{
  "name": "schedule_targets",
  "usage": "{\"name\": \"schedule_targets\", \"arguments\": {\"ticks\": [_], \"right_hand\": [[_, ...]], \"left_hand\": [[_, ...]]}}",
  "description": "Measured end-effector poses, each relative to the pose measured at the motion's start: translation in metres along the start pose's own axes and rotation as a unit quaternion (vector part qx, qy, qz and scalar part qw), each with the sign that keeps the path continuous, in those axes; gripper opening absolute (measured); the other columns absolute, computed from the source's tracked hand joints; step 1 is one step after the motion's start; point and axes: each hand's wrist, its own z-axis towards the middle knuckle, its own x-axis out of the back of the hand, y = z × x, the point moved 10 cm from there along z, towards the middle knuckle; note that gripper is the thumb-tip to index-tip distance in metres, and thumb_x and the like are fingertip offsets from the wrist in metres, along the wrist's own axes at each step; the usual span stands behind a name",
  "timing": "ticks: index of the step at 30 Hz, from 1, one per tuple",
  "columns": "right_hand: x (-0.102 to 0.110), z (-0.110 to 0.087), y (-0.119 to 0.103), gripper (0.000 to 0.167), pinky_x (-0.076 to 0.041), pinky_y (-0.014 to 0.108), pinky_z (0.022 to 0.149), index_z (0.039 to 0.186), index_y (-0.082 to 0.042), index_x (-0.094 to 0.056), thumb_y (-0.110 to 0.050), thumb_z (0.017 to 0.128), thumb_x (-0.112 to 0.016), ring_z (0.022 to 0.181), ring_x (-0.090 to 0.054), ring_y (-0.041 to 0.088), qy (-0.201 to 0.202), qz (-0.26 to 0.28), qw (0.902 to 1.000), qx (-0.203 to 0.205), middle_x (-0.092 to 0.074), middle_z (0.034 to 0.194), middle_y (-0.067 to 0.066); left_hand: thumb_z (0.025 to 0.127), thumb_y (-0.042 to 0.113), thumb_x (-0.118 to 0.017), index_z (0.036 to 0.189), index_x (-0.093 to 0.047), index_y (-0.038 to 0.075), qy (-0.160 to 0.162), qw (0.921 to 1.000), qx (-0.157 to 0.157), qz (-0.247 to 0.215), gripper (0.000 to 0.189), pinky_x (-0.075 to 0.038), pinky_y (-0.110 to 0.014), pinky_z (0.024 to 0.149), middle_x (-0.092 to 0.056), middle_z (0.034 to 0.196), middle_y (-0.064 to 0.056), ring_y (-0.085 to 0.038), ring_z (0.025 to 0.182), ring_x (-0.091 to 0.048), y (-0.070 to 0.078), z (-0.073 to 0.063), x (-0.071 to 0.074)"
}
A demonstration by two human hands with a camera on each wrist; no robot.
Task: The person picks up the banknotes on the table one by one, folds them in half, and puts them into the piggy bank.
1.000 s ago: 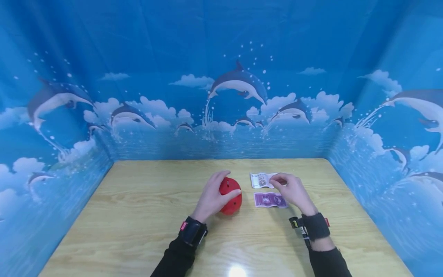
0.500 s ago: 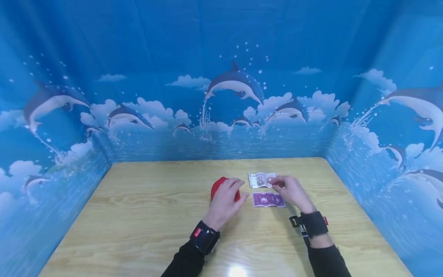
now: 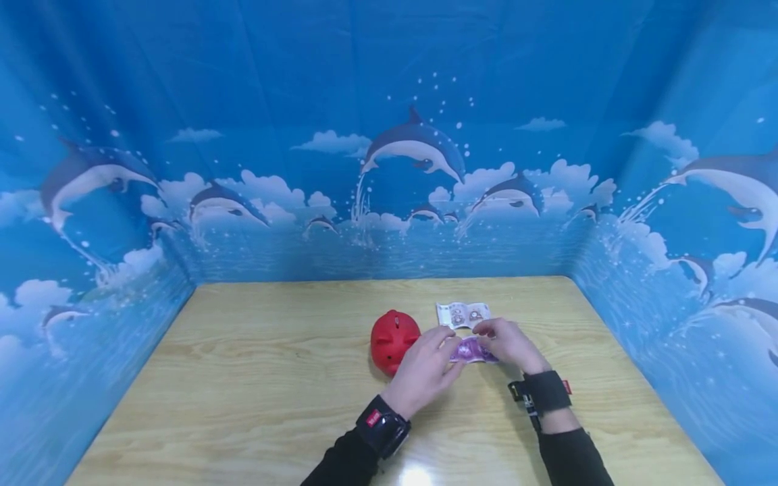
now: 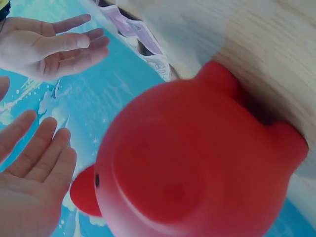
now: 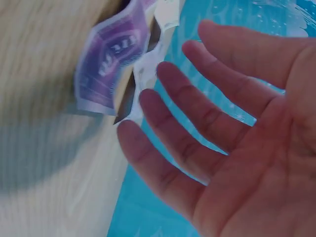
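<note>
A red piggy bank (image 3: 392,337) stands on the table, its slot facing up, and fills much of the left wrist view (image 4: 197,158). My left hand (image 3: 423,371) has moved just right of it, fingers extended, over the left end of a purple banknote (image 3: 469,349). Over that note's right end is my right hand (image 3: 513,347). In the right wrist view the right hand's fingers (image 5: 182,140) are spread and loosely bent, with nothing between them. A paler banknote (image 3: 462,314) lies behind the purple one. Whether either hand touches the purple note is unclear.
The wooden table (image 3: 255,378) reaches back to a blue curtain (image 3: 292,250) printed with dolphins, which also hangs along both sides. Each wrist wears a black strap, the left strap (image 3: 383,426) and the right strap (image 3: 547,391).
My left hand has let go of the piggy bank and moved right to the purple banknote. My right hand has shifted from the paler note towards the nearer purple one.
</note>
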Motion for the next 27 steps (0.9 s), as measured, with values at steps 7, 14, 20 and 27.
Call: {"name": "schedule_targets", "arguments": {"ticks": [7, 14, 20, 27], "right_hand": [[-0.011, 0.001, 0.005, 0.03, -0.051, 0.05, 0.09, 0.116, 0.003, -0.066, -0.003, 0.086, -0.066, 0.101, -0.064, 0.032, -0.023, -0.007, 0.9997, -0.005, -0.068, 0.112, 0.021], [-0.014, 0.001, 0.009, 0.035, -0.048, 0.054, 0.095, 0.122, 0.003, -0.063, -0.002, 0.088, -0.064, 0.108, -0.061, 0.038, -0.026, -0.015, 0.9994, -0.018, -0.065, 0.117, 0.024], [-0.014, -0.001, 0.009, 0.041, -0.044, 0.059, 0.099, 0.126, 0.005, -0.06, -0.005, 0.087, -0.066, 0.114, -0.058, 0.045, -0.033, -0.03, 0.999, -0.001, -0.063, 0.121, 0.028], [-0.016, 0.0, 0.01, 0.051, -0.045, 0.06, 0.097, 0.13, 0.007, -0.056, -0.007, 0.083, -0.071, 0.113, -0.057, 0.047, -0.048, -0.038, 0.9981, -0.004, -0.06, 0.123, 0.031]], "left_hand": [[0.089, 0.036, -0.071, 0.129, -0.061, 0.013, -0.11, 0.9938, 0.009, -0.015, 0.047, -0.049, -0.029, 0.101, -0.061, 0.13, -0.004, -0.015, 0.121, -0.058, 0.007, -0.006, -0.035], [0.09, 0.04, -0.068, 0.144, -0.047, 0.01, -0.219, 0.9725, 0.056, -0.056, 0.065, -0.045, -0.036, 0.107, -0.049, 0.146, -0.014, -0.023, 0.132, -0.051, 0.005, -0.019, -0.065], [0.089, 0.046, -0.067, 0.149, -0.041, 0.014, -0.263, 0.9583, 0.092, -0.065, 0.072, -0.039, -0.043, 0.112, -0.035, 0.156, -0.014, -0.028, 0.142, -0.039, 0.002, -0.025, -0.074], [0.088, 0.051, -0.066, 0.152, -0.036, 0.018, -0.297, 0.9461, 0.12, -0.047, 0.078, -0.036, -0.045, 0.114, -0.024, 0.161, -0.012, -0.031, 0.146, -0.031, -0.004, -0.032, -0.081]]}}
